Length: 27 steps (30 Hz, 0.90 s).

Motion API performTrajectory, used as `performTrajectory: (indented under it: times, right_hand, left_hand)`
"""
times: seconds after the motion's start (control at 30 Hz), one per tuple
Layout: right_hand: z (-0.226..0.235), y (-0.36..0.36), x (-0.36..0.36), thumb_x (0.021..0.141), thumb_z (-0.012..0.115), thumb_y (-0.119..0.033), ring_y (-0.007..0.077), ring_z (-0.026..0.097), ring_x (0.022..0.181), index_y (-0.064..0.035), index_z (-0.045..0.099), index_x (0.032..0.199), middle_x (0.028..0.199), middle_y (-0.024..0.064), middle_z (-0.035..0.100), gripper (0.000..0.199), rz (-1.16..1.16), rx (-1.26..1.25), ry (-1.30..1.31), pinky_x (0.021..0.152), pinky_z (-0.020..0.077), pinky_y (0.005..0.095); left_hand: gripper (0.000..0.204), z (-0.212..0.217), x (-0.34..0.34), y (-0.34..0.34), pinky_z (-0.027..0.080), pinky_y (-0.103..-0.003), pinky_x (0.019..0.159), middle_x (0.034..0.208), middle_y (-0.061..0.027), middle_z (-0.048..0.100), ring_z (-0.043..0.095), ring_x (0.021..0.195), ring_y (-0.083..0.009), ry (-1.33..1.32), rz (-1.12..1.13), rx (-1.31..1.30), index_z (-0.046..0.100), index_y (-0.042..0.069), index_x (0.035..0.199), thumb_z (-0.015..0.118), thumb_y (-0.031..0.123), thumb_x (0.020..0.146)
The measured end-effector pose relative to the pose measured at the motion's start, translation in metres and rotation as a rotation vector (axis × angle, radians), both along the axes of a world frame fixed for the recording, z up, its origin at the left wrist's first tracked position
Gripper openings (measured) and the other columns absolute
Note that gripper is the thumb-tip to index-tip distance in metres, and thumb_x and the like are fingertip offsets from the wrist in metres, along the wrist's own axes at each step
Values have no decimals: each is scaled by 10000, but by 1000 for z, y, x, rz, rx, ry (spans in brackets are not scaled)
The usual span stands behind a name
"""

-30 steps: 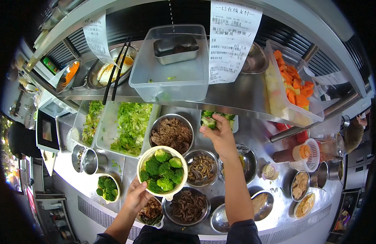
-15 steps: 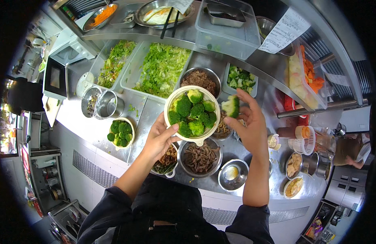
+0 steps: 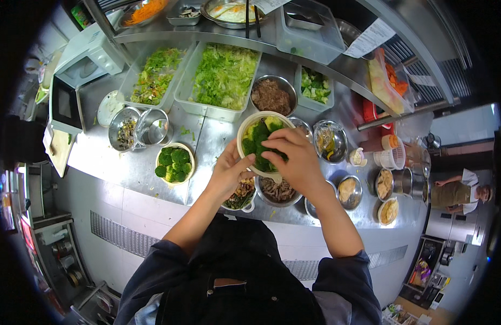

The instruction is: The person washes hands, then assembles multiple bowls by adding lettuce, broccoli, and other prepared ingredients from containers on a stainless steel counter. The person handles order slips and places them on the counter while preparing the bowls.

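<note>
My left hand grips a round cream bowl by its left side, thumb over the rim. The bowl is held up above the counter and filled with green broccoli florets. My right hand reaches over its right side, fingers bent and pressed onto a broccoli floret among the others; the fingers partly hide it. Below the bowl, partly covered, are a metal bowl of cooked meat strips and a white-handled bowl of mixed food. A second cream bowl of broccoli stands on the counter to the left.
Behind are tubs of shredded lettuce, mixed salad and broccoli, plus a bowl of minced meat. A metal shelf overhangs the back. Several metal bowls stand right. Another person is at far right.
My right hand has moved left with a broccoli floret, from beside the bowl to inside it. My left hand still holds the bowl. The whole view has shifted somewhat.
</note>
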State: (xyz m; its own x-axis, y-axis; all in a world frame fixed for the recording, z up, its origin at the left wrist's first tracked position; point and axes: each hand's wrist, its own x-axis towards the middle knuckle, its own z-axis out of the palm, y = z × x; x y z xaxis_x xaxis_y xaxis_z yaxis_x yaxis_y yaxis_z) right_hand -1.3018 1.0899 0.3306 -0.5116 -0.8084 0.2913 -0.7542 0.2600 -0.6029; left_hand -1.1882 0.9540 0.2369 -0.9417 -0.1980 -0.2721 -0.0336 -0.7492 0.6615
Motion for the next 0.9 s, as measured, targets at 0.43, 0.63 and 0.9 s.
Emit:
performTrajectory:
  times: [0.43,0.63,0.9]
  right_hand:
    - [-39,-17,80,774,712,-124,251,605,899,-72,688,986,1019,73,637,219,-197,-142,7,772,497,356]
    - [-41,11,64,810,723,-122,116,611,668,-37,699,944,799,55,678,160,-324,-137,-440,613,470,248]
    - [-91,52,21,860,688,-151,85,585,622,8,709,904,740,51,679,166,-654,-252,-819,575,459,219]
  left_hand:
    - [384,-31,64,-30,568,-409,870,1253,-138,548,595,1109,-245,-69,-9,-29,413,60,1327,480,29,949]
    - [472,-41,98,-60,553,-431,902,1312,-175,498,571,1150,-290,-1,38,24,339,35,1367,529,57,935]
    - [485,-39,117,-79,541,-437,917,1294,-182,501,574,1139,-290,5,176,6,321,11,1359,536,51,927]
